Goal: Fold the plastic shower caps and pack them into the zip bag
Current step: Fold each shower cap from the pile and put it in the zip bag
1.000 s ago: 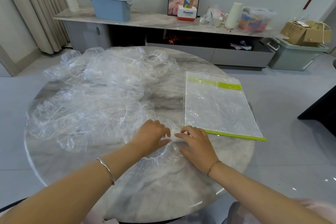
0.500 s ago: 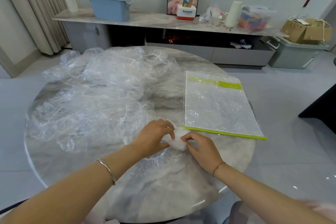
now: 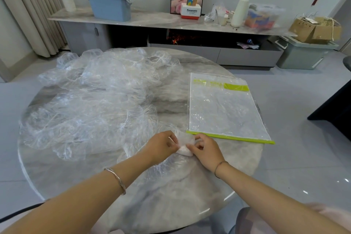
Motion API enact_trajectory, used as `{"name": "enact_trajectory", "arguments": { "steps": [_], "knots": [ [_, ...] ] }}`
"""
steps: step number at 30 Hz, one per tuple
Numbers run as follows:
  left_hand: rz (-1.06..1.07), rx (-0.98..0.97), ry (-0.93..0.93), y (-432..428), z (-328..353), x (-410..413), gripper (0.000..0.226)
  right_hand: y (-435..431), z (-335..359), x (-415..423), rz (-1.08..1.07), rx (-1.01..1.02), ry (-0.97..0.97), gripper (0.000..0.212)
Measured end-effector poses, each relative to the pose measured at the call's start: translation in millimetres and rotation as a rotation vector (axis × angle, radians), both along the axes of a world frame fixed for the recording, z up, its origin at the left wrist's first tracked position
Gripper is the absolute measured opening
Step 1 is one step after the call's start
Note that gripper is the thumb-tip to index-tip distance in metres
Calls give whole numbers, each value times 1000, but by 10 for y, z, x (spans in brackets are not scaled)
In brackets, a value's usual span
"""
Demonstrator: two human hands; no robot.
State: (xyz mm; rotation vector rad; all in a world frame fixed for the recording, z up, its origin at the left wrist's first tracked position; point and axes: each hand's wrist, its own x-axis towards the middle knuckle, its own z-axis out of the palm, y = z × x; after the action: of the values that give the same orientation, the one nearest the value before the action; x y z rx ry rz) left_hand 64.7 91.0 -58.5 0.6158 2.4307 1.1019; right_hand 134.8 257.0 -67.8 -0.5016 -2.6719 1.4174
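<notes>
Between left hand (image 3: 161, 146) and right hand (image 3: 207, 151) fingers (image 3: 191, 147), cap (image 3: 185, 141) seems pinched

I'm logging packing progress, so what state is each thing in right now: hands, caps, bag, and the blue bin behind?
left hand: pinches the folded shower cap.
right hand: pinches it from the other side.
folded shower cap: small wad between both hands, not packed.
pile of shower caps: unfolded, heaped loose on the table.
zip bag: flat, looks empty; seal unclear.
blue bin: lid on.

Forearms reach forward; left hand (image 3: 161, 146) and right hand (image 3: 207, 150) both pinch one folded shower cap (image 3: 185, 142)
</notes>
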Motion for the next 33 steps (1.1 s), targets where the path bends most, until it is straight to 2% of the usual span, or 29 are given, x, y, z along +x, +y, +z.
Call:
{"name": "enact_trajectory", "arguments": {
  "steps": [2, 4, 7, 10, 13, 17, 20, 22, 25, 29, 31, 33],
  "knots": [
    [31, -14, -1, 12, 0, 2, 15, -24, 0, -43, -44, -22, -48, 28],
    [-6, -96, 75, 16, 5, -3, 23, -33, 10, -84, -75, -12, -77, 33],
    [-59, -168, 142, 26, 42, -44, 39, -18, 45, -156, -88, -5, -113, 26],
    [-47, -59, 99, 44, 130, -105, 48, -21, 164, -173, -108, -269, -94, 18],
    [-22, 93, 4, 57, 205, -168, 34, -18, 343, -121, -107, -469, -90, 20],
    [28, 345, -100, 118, 249, -151, 14, 56, 464, -50, -121, -570, -136, 20],
    [-2, 393, -102, 233, 277, -130, 12, 167, 532, -15, -107, -592, -129, 19],
    [-17, 358, -42, 318, 287, -179, 17, 293, 594, -4, -119, -566, -70, 19],
    [-42, 195, 103, 436, 301, -293, 20, 573, 720, 12, -155, -448, 30, 19],
    [-288, -151, 418, 672, 236, -410, 35, 922, 829, 61, -189, -373, 54, 21],
    [-392, -271, 503, 809, 149, -446, 41, 1016, 830, 87, -213, -373, 57, 20],
    [-409, -299, 526, 910, 66, -462, 40, 1056, 815, 90, -232, -380, 61, 20]
  ]
}}
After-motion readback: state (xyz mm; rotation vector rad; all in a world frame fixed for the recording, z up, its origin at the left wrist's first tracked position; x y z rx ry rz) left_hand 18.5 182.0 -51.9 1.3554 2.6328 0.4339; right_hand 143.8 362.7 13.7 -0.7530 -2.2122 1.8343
